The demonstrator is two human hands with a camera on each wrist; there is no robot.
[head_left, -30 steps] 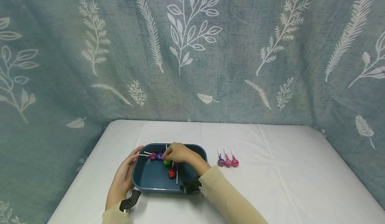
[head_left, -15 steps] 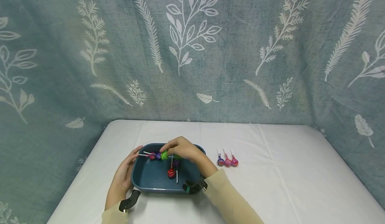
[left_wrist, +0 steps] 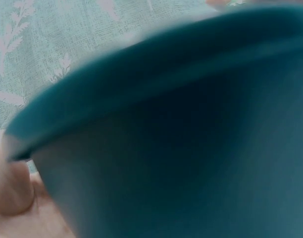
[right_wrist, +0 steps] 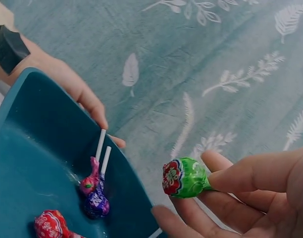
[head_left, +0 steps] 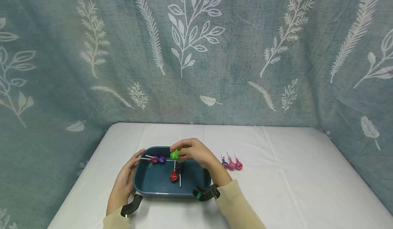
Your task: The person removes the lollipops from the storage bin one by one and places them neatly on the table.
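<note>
My right hand (head_left: 198, 153) pinches a green-wrapped lollipop (head_left: 174, 154) by the neck of its wrapper, above the far side of a dark blue tray (head_left: 162, 194). In the right wrist view its round green and red head (right_wrist: 185, 177) points away from the fingers. My left hand (head_left: 124, 179) lies along the tray's left side, fingers stretched toward the far corner. Inside the tray are a pink lollipop (head_left: 154, 159), a purple one (head_left: 161, 159), a red one (head_left: 174, 177) and a dark purple one (head_left: 179, 167). More green wrapper (head_left: 180, 161) shows below my right hand, partly hidden.
Three lollipops lie in a row right of the tray, sticks pointing away: a blue one (head_left: 224, 165), a pink one (head_left: 231, 166) and another pink one (head_left: 238, 165). A white cloth (head_left: 294, 181) covers the table. A patterned grey-green curtain (head_left: 239, 51) hangs behind.
My right hand has lifted the green lollipop from beside the purple one and moved it right and away. The left hand and the tray have stayed in place.
</note>
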